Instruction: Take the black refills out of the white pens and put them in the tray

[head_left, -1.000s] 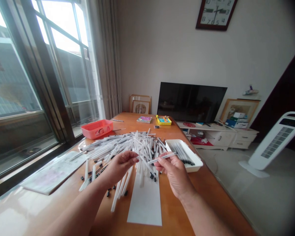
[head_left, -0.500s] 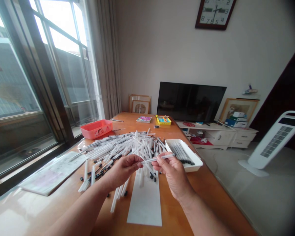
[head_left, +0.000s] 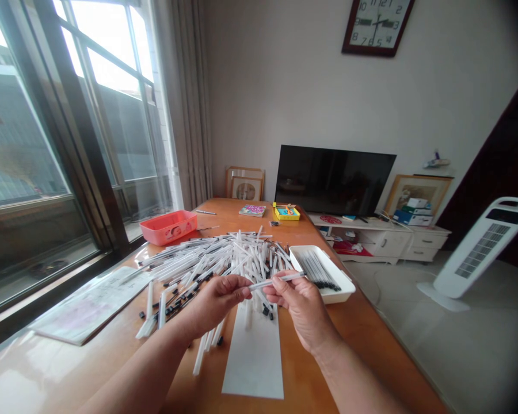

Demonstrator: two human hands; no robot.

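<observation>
A slim pen (head_left: pixel 265 284) with a pale, see-through barrel and a dark right end is held nearly level between both hands. My left hand (head_left: pixel 228 293) pinches its left end, and the fingertips hide the tip. Thumb and fingers of my right hand (head_left: pixel 294 296) close round the barrel nearer the dark end. Behind and below lies a heap of clear pen barrels (head_left: pixel 242 253), with small black caps (head_left: pixel 176 302) scattered at its front left. To the right of my right hand, a white tray (head_left: pixel 344 287) contains a row of pens (head_left: pixel 317 267) with black ends.
A red plastic basket (head_left: pixel 168 227) stands at the left rear of the wooden table (head_left: pixel 345 356). White paper (head_left: pixel 254 368) lies in front, and a booklet (head_left: pixel 86 305) at left. Farther back are a magazine (head_left: pixel 252 210) and a yellow box (head_left: pixel 286 213). The table's edge runs along the right.
Both hands stay on the pen with almost the same grip. The view has shifted very slightly, and the pen's tilt looks nearly unchanged.
</observation>
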